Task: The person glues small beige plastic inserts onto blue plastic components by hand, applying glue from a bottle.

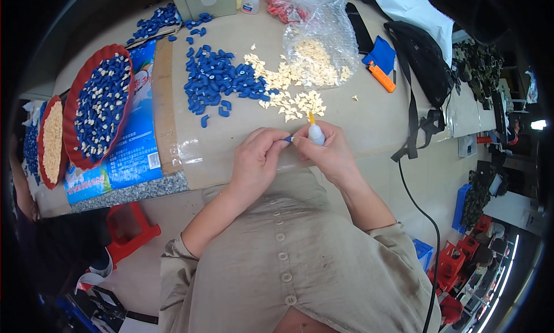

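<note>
Close to the table's front edge, my left hand (257, 160) pinches a small blue plastic piece (288, 139). My right hand (330, 153) is closed round a small white squeeze bottle (315, 135) whose yellow nozzle points away from me. Its thumb and fingertip meet at the end of the blue piece; a tiny pale bit seems to be there, too small to make out. Just beyond my hands lie loose cream-coloured pieces (294, 105). A heap of curved blue pieces (216, 79) spreads to their left.
A red scalloped tray (70, 125) of blue and cream pieces stands left, beside a smaller red tray (43, 138) of cream ones. At the back are a clear bubble-wrap bag (340, 39) and another white bottle (250, 1). An orange cutter (381, 77) and black bag (424, 59) lie right.
</note>
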{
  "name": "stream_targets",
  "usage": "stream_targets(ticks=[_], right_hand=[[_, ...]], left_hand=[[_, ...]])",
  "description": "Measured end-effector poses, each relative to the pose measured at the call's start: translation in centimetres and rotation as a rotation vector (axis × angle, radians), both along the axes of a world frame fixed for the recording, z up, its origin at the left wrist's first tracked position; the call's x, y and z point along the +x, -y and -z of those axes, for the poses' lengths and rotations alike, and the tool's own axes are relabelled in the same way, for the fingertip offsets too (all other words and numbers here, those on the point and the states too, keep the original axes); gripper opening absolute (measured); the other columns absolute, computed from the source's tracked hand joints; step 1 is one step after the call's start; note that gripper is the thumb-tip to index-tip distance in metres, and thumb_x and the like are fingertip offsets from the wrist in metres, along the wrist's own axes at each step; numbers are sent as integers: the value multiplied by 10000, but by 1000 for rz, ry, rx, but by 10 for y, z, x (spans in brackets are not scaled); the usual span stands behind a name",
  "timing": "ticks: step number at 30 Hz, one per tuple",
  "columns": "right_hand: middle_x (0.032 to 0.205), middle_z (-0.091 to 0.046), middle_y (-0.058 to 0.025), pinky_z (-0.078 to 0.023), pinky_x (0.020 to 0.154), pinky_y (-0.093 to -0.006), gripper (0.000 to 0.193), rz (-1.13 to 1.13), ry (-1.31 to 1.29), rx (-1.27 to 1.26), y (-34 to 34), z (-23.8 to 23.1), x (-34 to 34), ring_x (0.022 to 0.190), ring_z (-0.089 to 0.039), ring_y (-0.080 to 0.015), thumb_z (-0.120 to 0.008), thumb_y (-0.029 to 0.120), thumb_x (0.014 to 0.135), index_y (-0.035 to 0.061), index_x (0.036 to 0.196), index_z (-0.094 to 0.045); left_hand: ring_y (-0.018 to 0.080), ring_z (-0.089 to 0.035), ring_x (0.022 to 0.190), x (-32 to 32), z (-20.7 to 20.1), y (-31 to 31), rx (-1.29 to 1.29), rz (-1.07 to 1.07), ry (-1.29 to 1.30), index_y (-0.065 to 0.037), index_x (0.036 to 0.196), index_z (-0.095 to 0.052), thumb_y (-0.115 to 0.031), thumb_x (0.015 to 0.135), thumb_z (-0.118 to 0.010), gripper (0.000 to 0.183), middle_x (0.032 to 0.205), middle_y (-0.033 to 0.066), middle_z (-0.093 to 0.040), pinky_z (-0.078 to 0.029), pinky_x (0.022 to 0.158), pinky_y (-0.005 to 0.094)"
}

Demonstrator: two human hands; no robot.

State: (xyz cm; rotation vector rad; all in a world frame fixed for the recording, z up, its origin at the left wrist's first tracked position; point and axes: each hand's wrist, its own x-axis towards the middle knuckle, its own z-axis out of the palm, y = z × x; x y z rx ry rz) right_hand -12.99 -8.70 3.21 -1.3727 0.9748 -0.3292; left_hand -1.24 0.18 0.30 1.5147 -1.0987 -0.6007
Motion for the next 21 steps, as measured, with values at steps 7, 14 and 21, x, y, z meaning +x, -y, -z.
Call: stream_targets(ticks=[7, 14, 21], right_hand=[[702, -525, -19, -411, 513, -206, 160, 57, 240, 266, 12, -6, -11, 568, -497, -87, -567, 147, 770, 27, 863, -516], [773, -559, -49, -434, 532, -212, 218, 72, 429, 245, 12, -6, -12, 636, -544, -118, -513, 183, 831, 16, 971, -512], [799, -569, -37, -438, 519, -191, 304, 111, 516, 294, 20, 2, -12, 617, -539, -94, -555, 185, 812, 30, 1070, -507]], left_hand=[[93, -412, 531, 38, -21, -15, 74, 16, -1229, -41, 925, -521, -89, 830, -489, 111, 761, 38, -524, -310, 452, 178], [150, -486, 550, 82, -16, -34, 216, -391, -126, -5, 817, -557, -86, 799, -534, 86, 682, 57, -504, -372, 458, 260], [268, -550, 685, 64, -8, -34, 201, -318, 798, -26, 912, -577, -55, 766, -549, 151, 804, 112, -552, -440, 579, 325]])
